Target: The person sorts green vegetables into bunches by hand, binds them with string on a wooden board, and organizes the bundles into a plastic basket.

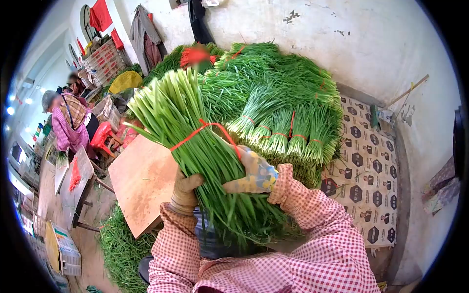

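A thick bunch of garlic chives [207, 151] is held tilted in front of my body, pale cut stems at the upper left and dark leaf tips hanging at the lower right. Around its upper part runs a red tie [189, 136], with a loop standing out toward my right hand. My left hand [184, 194], in a tan glove, grips the bunch from the left side, thumb across the leaves. On the other side, my right hand [251, 172], in a grey glove with blue and yellow patches, closes on the bunch. Fingers behind the leaves are hidden.
A large heap of chives [273, 73], several bunches tied in red, lies against the wall. To my left stands a wooden board [141, 180], with loose leaves [122, 249] below. Farther left are a person in pink [71, 119], a red stool [102, 138] and a table [78, 188].
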The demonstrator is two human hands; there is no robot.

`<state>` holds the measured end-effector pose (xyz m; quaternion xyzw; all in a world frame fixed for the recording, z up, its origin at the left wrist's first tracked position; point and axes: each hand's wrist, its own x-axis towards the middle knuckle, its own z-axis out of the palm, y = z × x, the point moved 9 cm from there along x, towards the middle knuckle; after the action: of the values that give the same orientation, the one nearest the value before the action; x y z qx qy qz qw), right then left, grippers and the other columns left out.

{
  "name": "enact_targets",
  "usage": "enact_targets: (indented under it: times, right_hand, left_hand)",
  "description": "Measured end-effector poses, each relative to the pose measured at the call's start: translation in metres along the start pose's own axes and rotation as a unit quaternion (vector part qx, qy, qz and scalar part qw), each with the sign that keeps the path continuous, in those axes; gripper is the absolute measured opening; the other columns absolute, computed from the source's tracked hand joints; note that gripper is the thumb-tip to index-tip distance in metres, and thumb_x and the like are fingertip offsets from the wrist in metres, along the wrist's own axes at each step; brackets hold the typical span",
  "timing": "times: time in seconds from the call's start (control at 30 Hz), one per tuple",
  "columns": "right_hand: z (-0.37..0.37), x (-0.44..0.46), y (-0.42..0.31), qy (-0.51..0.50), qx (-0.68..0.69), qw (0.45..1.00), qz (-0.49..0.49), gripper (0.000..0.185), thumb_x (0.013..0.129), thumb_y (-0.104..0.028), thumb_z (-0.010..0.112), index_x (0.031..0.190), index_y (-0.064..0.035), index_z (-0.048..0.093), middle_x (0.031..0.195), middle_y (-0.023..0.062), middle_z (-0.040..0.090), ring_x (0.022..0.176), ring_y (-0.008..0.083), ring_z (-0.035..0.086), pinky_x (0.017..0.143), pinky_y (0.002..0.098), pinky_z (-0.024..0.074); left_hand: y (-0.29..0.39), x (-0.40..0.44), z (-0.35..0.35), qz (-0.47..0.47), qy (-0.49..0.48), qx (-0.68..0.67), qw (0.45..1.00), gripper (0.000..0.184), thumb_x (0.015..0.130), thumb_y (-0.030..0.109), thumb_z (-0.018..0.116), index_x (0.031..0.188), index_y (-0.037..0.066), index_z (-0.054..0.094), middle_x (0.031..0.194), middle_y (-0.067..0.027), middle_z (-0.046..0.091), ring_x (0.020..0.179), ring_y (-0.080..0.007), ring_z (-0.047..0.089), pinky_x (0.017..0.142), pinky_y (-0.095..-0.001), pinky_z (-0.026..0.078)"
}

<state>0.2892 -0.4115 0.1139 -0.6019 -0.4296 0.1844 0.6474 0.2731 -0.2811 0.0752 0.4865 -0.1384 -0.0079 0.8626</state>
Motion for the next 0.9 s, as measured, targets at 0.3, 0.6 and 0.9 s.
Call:
enact_targets:
  times: [0.3,0.6,0.9]
  right_hand:
    - [-0.04,-0.07,0.072,0.11,-0.177,0.976,0.055,0.139,0.051,-0.07,0.077,0.147,0.0003,0.006,0.147,0.0289,0.022,0.139,0.0378,0.02,0.113,0.0438,0.0215]
    - [-0.004,-0.081,0.091,0.245,0.136,0.958,0.063,0.116,0.062,-0.033,0.086,0.147,-0.0083,0.011,0.143,0.0117,0.036,0.131,0.0265,0.038,0.106,0.0424,0.0346]
    - [-0.009,-0.226,0.218,0.309,0.247,0.845,0.36,0.058,0.082,-0.033,0.068,0.124,0.0016,0.05,0.119,0.0162,0.059,0.105,0.0263,0.06,0.089,0.0412,0.0499]
  left_hand:
    - [-0.021,-0.004,-0.013,0.049,0.161,0.003,0.986,0.063,0.073,0.019,0.073,0.128,0.005,0.045,0.11,-0.01,0.06,0.097,-0.0247,0.062,0.084,-0.0373,0.054]
    - [-0.06,0.025,0.041,-0.02,0.191,0.182,0.964,0.088,0.065,0.007,0.08,0.136,0.003,0.027,0.119,-0.0129,0.052,0.106,-0.0239,0.054,0.091,-0.0362,0.047]
    - [-0.106,0.016,-0.018,-0.138,0.003,0.529,0.838,0.052,0.072,0.025,0.078,0.115,0.002,0.057,0.105,-0.0129,0.064,0.099,-0.0223,0.06,0.09,-0.0353,0.046]
